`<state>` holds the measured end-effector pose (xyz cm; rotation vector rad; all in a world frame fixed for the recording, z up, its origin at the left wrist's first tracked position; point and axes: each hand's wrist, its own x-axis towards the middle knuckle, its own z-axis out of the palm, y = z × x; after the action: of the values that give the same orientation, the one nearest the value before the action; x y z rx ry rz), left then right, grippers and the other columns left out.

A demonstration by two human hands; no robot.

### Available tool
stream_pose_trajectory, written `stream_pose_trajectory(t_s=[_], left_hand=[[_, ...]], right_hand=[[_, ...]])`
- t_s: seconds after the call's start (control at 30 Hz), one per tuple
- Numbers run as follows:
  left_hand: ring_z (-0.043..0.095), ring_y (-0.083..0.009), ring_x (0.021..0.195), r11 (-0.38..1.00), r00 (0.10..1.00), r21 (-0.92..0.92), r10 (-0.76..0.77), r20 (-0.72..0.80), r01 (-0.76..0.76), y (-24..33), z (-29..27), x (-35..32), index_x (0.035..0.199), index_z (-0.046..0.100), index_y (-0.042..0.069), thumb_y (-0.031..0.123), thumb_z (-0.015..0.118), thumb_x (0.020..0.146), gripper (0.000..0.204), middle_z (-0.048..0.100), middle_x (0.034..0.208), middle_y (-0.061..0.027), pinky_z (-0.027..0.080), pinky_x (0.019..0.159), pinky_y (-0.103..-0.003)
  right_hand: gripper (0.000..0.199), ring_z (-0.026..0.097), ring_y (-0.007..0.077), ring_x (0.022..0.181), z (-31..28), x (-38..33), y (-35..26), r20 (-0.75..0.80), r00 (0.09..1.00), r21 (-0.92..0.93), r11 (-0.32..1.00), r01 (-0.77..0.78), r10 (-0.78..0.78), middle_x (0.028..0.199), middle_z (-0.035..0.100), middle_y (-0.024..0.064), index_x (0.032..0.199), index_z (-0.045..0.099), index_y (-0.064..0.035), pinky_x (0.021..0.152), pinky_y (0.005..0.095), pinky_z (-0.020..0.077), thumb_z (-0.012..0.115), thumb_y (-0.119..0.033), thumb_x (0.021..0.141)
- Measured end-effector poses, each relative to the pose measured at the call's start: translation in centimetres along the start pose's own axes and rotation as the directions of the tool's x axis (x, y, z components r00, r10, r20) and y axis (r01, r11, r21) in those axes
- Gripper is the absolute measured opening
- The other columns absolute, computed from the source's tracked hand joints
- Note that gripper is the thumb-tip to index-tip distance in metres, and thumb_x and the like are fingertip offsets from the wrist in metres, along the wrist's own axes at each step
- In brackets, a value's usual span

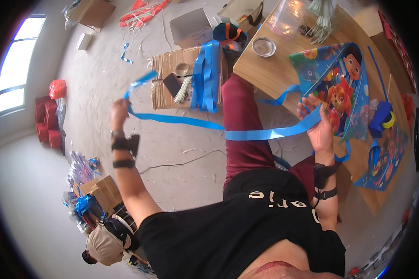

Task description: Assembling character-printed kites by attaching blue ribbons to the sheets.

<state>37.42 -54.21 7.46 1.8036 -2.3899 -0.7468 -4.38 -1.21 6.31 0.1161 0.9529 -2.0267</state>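
A long blue plastic ribbon [265,135] stretches between my two hands, sagging slightly in front of my knees. Out at the left, my left hand [119,114] is closed round it, and a short end sticks up past the fist. My right hand [320,128] is palm up at the table edge with fingers spread, the ribbon lying across the palm. Just beyond that hand, a colourful cartoon-printed kite [312,69] lies on the wooden table [251,65]. Another blue strip hangs off the table edge beside it.
A cardboard box [165,100] ahead carries folded blue ribbons [205,76], a phone [172,85], a tape roll [182,69] and thin pale sticks. On the table are a round tin [264,47], a blue tape dispenser [381,120] and another printed sheet [381,162]. A cable crosses the floor.
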Motion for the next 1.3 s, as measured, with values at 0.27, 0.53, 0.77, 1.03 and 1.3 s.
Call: stream_pose_trajectory(t_s=[0.27, 0.53, 0.77, 1.03, 1.3], left_hand=[[0.074, -0.0318, 0.081, 0.591, 0.921, -0.782, -0.16, -0.355, -0.199, 4.6, -1.8, 13.6, 0.106, 0.06, -0.009, 0.025, 0.051, 0.104, 0.036, 0.069, 0.093, -0.0178, 0.065, 0.072, -0.038], [0.067, -0.0403, 0.095, 0.973, 0.437, 0.02, 0.123, -0.891, -0.232, 13.0, -7.0, 20.0, 0.098, 0.074, 0.004, 0.036, 0.054, 0.094, 0.037, 0.072, 0.093, -0.0219, 0.05, 0.084, -0.048], [0.051, -0.0347, 0.13, 0.78, 0.52, 0.608, 0.584, -0.623, -0.147, 11.2, -10.8, 23.4, 0.116, 0.074, 0.03, 0.052, 0.051, 0.093, 0.04, 0.06, 0.141, -0.0009, 0.029, 0.111, -0.055], [0.068, -0.0345, 0.088, 0.829, 0.748, 0.149, 0.553, -0.367, -0.539, 8.7, 1.9, 23.7, 0.097, 0.073, 0.011, 0.043, 0.054, 0.099, 0.037, 0.071, 0.093, -0.0155, 0.051, 0.077, -0.044], [0.072, -0.0296, 0.101, 0.873, 0.873, -0.01, 0.488, -0.019, -0.488, 8.6, 14.4, 17.0, 0.134, 0.061, 0.003, 0.046, 0.054, 0.101, 0.055, 0.072, 0.11, -0.0222, 0.056, 0.086, -0.041]], right_hand=[[0.058, 0.059, 0.0294, 0.119, 1.2, 0.2, -1.9, -0.034, 0.996, -0.225, 0.972, 0.071, -0.081, 0.132, 0.058, 0.0188, 0.142, 0.045, 0.0022, 0.105, 0.0437, 0.0463, 0.053, -0.041, 0.103], [0.055, 0.057, 0.0288, 0.121, 2.0, 0.5, -2.1, -0.099, 0.993, -0.25, 0.968, 0.037, -0.063, 0.133, 0.058, 0.0178, 0.143, 0.044, 0.0015, 0.107, 0.0437, 0.045, 0.048, -0.039, 0.106], [0.055, 0.052, 0.0271, 0.127, 0.3, 1.0, -3.6, -0.096, 0.991, -0.261, 0.963, 0.066, -0.093, 0.139, 0.053, 0.0148, 0.148, 0.039, -0.0009, 0.112, 0.0424, 0.0404, 0.043, -0.039, 0.107], [0.053, 0.053, 0.0265, 0.125, 1.0, 1.2, -2.2, -0.12, 0.99, -0.242, 0.969, 0.04, -0.071, 0.137, 0.054, 0.0152, 0.146, 0.041, -0.0007, 0.11, 0.0419, 0.0416, 0.042, -0.037, 0.108], [0.051, 0.054, 0.0251, 0.122, 2.0, 1.5, -0.8, -0.072, 0.997, -0.24, 0.971, -0.004, -0.014, 0.135, 0.055, 0.0142, 0.146, 0.041, -0.0014, 0.109, 0.0417, 0.0426, 0.041, -0.036, 0.108]])
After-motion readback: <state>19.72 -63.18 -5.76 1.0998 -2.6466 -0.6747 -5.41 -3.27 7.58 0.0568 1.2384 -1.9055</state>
